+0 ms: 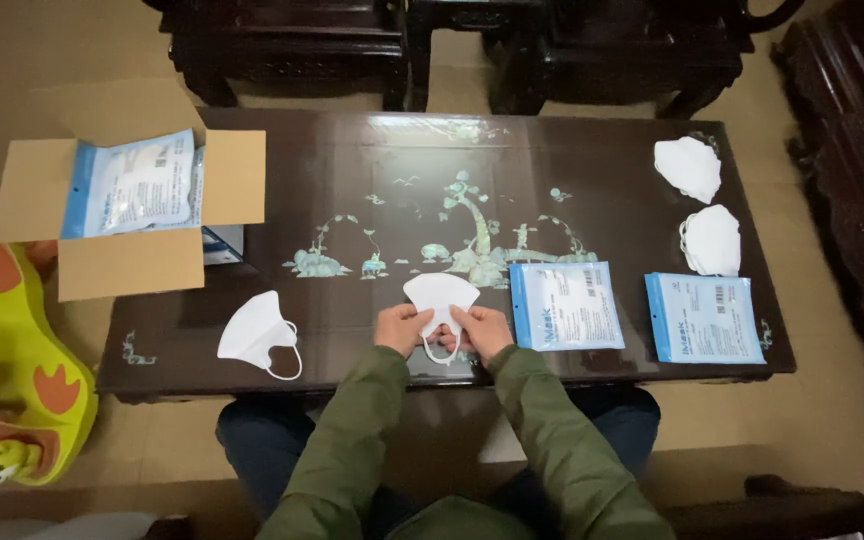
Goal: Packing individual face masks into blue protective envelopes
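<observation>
Mask [439,296] held at its lower edge by left hand [401,328] and right hand [483,330], fingers closed on it | just left of blue packet [566,305] (on surface) | grip best kept even, light.

White mask [439,297], blue-and-white packets [565,305], dark table [612,180] with pale inlay, brown box [127,262]
</observation>
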